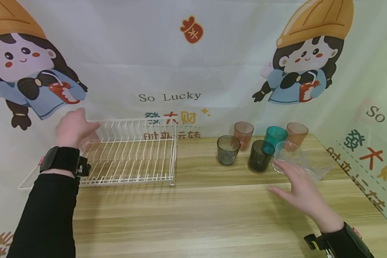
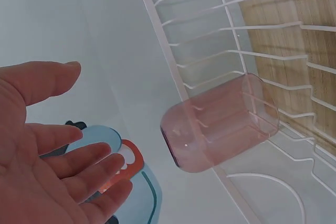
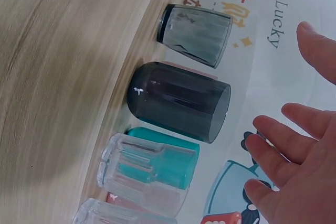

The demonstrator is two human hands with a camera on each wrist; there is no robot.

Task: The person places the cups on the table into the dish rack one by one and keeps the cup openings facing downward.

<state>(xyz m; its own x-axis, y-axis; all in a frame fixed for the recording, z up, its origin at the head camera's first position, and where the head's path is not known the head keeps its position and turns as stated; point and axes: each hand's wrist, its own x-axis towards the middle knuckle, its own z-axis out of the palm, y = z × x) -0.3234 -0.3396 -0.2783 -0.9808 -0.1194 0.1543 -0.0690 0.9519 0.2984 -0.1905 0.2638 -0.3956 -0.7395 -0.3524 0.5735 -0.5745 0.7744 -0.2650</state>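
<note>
At the rack's left end, a pink cup [image 2: 220,124] stands upside down on the white wire dish rack [image 1: 129,141]. My left hand [image 1: 72,129] is beside that cup, fingers relaxed and spread, with a gap between hand and cup in the left wrist view. On the right, my right hand [image 1: 304,190] hovers with thumb and fingers apart, holding nothing. Its fingertips overlap the base of a clear glass [image 1: 287,156] in the head view. Left of that glass stand a dark grey cup [image 3: 178,100] and a smoky faceted glass [image 1: 228,152].
Behind these stand a teal cup [image 1: 275,134] and two pink cups, one at left [image 1: 244,133] and one at right [image 1: 297,132]. Another clear glass [image 1: 316,168] is partly behind my right hand. A printed cloth [image 1: 167,64] hangs behind the wooden table [image 1: 180,222].
</note>
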